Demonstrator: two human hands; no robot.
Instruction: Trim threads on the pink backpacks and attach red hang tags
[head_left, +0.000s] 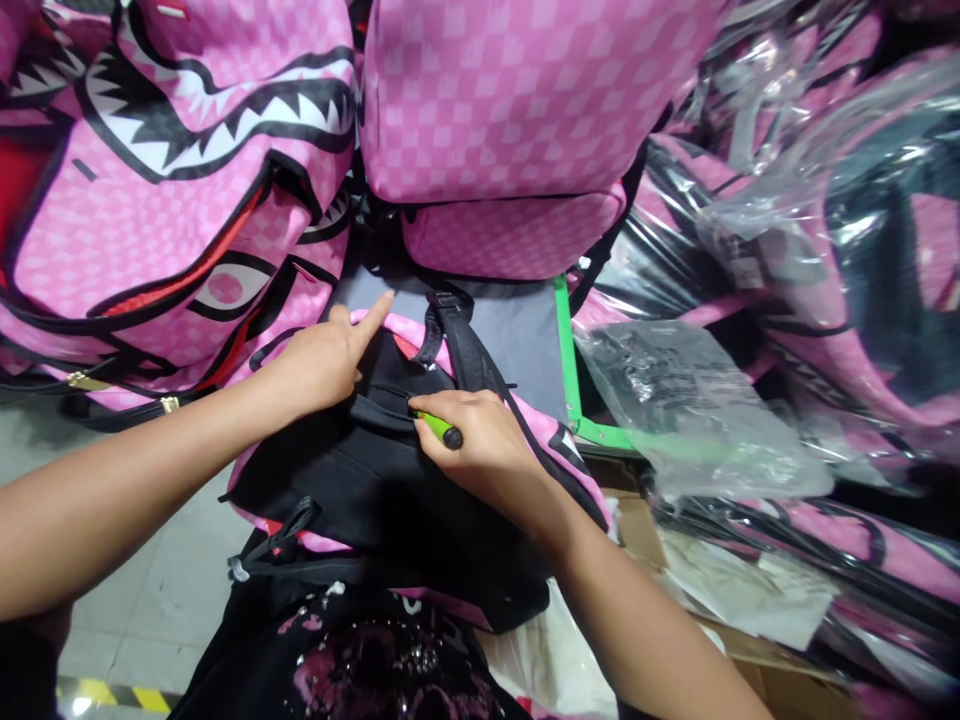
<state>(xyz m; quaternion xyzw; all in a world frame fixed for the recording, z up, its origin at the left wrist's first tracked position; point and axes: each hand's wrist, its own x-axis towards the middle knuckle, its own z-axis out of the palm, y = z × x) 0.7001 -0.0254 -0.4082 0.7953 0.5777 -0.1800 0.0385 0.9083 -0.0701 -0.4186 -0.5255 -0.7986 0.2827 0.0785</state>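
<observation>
A pink and black backpack (pixel 352 480) lies back-side up in front of me, its black straps (pixel 457 350) pointing away. My left hand (pixel 322 355) rests on its upper edge, index finger stretched out toward the pink rim. My right hand (pixel 480 440) presses on the black back panel and grips a small green tool with a black tip (pixel 439 428), held against a seam.
Pink checkered backpacks with shark-mouth prints (pixel 187 150) (pixel 517 110) are stacked behind. Several backpacks wrapped in clear plastic (pixel 825 250) pile up on the right. A loose plastic bag (pixel 675 410) lies over a grey, green-edged table (pixel 568 350). Cardboard (pixel 750 650) sits lower right; floor at left.
</observation>
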